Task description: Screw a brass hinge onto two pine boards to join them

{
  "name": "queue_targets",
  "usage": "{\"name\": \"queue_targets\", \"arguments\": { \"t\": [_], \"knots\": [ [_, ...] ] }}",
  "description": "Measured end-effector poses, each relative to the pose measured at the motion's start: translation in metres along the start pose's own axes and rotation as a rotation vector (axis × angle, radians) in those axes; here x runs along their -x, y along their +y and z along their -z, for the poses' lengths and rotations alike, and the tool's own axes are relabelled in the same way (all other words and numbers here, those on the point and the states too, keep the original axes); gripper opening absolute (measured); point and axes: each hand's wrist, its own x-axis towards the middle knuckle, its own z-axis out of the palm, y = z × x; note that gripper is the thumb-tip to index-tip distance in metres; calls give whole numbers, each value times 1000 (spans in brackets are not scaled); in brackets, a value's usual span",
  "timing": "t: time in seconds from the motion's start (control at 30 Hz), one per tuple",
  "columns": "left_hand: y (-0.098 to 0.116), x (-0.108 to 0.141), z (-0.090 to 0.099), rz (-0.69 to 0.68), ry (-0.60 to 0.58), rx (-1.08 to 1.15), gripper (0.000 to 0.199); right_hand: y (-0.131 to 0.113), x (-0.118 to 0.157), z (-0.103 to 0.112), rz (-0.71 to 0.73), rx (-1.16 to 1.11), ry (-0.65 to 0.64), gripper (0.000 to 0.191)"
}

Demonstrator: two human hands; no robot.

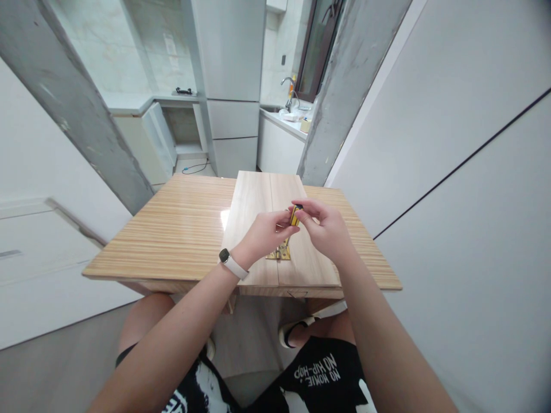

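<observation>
Left hand [275, 229] and right hand [322, 226] pinched a small yellow-and-black block [295, 215] between fingertips, above the pale wooden board [252, 209]; yellow patterned sheet [280, 251] lay at its 7 o'clock

Each hand [325, 226] grips the small yellow-black object [295, 215].

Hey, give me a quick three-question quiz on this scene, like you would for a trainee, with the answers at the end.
1. Which wrist wears the watch? A) right B) left C) neither
2. True or false: the patterned yellow item lies on the pale panel.
3. Fill in: the left hand and right hand hold a small dark-and-____ piece.

Key: 1 B; 2 true; 3 yellow.
</observation>
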Motion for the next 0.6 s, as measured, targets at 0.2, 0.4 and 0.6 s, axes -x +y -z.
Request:
{"name": "queue_targets", "arguments": {
  "t": [0.2,0.4,0.6],
  "knots": [
    [-5,2,-7,10,100,-32,18,-9,2,-7,30,105,98,13],
    [-7,4,-14,2,170,-32,11,-12,2,-16,39,217,181,26],
    [-7,4,-10,9,136,15,11,-3,1,-7,44,35,36,30]
  ]
}}
